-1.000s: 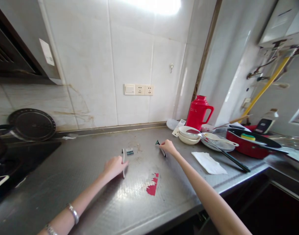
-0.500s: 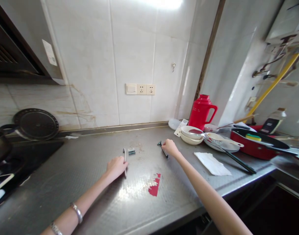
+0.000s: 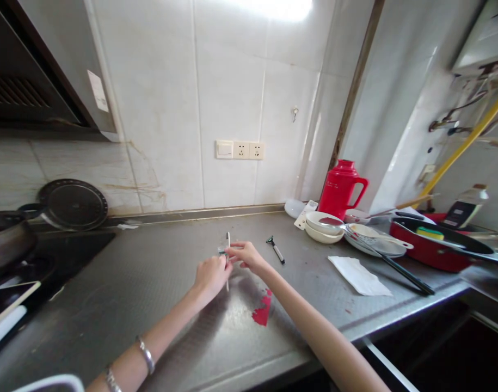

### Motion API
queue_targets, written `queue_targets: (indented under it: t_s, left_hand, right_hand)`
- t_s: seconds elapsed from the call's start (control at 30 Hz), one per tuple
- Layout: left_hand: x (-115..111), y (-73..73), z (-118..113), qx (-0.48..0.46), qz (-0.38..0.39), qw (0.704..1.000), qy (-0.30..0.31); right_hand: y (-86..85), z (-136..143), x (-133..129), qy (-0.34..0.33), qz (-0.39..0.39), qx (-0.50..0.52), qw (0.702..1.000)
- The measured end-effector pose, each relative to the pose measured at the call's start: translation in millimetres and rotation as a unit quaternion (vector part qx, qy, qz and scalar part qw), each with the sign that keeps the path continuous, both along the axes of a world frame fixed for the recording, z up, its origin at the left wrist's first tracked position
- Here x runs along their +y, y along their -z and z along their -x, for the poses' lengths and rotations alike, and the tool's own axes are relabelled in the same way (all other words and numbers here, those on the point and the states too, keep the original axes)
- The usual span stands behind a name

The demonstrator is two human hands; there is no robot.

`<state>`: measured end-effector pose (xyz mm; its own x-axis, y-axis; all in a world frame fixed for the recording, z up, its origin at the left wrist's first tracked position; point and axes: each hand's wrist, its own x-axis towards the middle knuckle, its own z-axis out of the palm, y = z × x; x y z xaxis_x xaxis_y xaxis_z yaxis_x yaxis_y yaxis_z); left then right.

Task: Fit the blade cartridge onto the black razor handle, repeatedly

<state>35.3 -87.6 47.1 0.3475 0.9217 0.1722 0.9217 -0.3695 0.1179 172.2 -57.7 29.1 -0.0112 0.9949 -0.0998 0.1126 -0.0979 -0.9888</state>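
Note:
My left hand (image 3: pixel 211 276) is closed on a thin white-handled brush that looks like a toothbrush (image 3: pixel 228 237), held nearly upright over the counter. My right hand (image 3: pixel 249 256) meets it, fingertips bent in against the brush and the left fingers. Whatever those right fingers pinch is hidden. Just beyond the fingertips shows a small clear and teal piece (image 3: pixel 221 250), mostly covered. A razor (image 3: pixel 276 250) with a black and silver handle lies on the steel counter, right of my hands. Nearer me is a torn red scrap (image 3: pixel 262 311).
On the right stand stacked bowls (image 3: pixel 322 235), a red thermos (image 3: pixel 342 188) and a red pan (image 3: pixel 432 255) with a sponge. A white napkin (image 3: pixel 358 276) lies near the counter's front edge. The stove (image 3: pixel 65 250) with a pot is at left.
My right hand has let go of the razor, leaving it on the counter, and moved left to the brush. My left hand has moved slightly right, still holding the brush.

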Motion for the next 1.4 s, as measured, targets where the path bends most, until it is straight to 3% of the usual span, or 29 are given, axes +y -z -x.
queue_targets:
  t_s: [0.2, 0.33, 0.47, 0.63, 0.8, 1.1, 1.4]
  left_hand:
    - [-3, 3.8, -6, -0.039, 0.002, 0.999, 0.019]
    - [6, 7.2, -1, -0.080, -0.045, 0.993, 0.069]
    - [36, 14.8, 17, -0.093, -0.077, 0.988, 0.101]
    - [80, 34.3, 29, -0.116, -0.058, 0.985, 0.118]
    - [103, 54.0, 23, -0.148, -0.023, 0.978, 0.143]
    - [105, 60.3, 18, -0.156, -0.021, 0.977, 0.146]
    - [108, 64.8, 16, -0.168, -0.019, 0.975, 0.141]
  right_hand:
    - [-11.8, -2, -2, 0.016, -0.015, -0.023, 0.999]
    - [-26.8, -43, 0, 0.061, -0.091, -0.131, 0.985]
    - [-27.8, -114, -1, 0.159, -0.155, -0.268, 0.937]
    - [-4.6, -170, -1, 0.218, -0.051, -0.460, 0.859]
    - [14.0, -171, 6, 0.225, 0.022, -0.540, 0.811]
    - [23.1, -166, 9, 0.210, 0.033, -0.560, 0.801]
    - [21.0, -164, 6, 0.204, 0.030, -0.569, 0.796]
